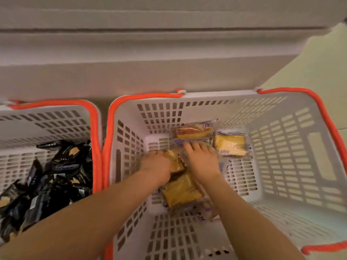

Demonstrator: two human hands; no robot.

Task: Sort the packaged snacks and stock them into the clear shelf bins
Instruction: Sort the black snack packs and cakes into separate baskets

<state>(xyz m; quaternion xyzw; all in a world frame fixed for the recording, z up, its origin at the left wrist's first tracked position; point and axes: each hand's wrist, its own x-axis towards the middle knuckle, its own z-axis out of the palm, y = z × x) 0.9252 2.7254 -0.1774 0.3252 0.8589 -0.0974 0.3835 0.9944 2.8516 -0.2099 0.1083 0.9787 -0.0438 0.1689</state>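
Both my hands reach down into a white slotted basket (281,147) with orange handles. Several clear-wrapped yellow cake packs lie on its floor. My left hand (155,166) is curled around one cake pack (175,160) at the floor's left. My right hand (201,158) lies flat, fingers spread, on another wrapped pack (189,142) in the middle. One cake pack (230,145) rests free to the right, another (193,131) at the back, and one (181,192) lies between my forearms.
A second white basket (56,121) on the left holds several black snack packets (56,177). White shelf boards (150,53) run across the top. A pale floor (319,62) shows at the upper right.
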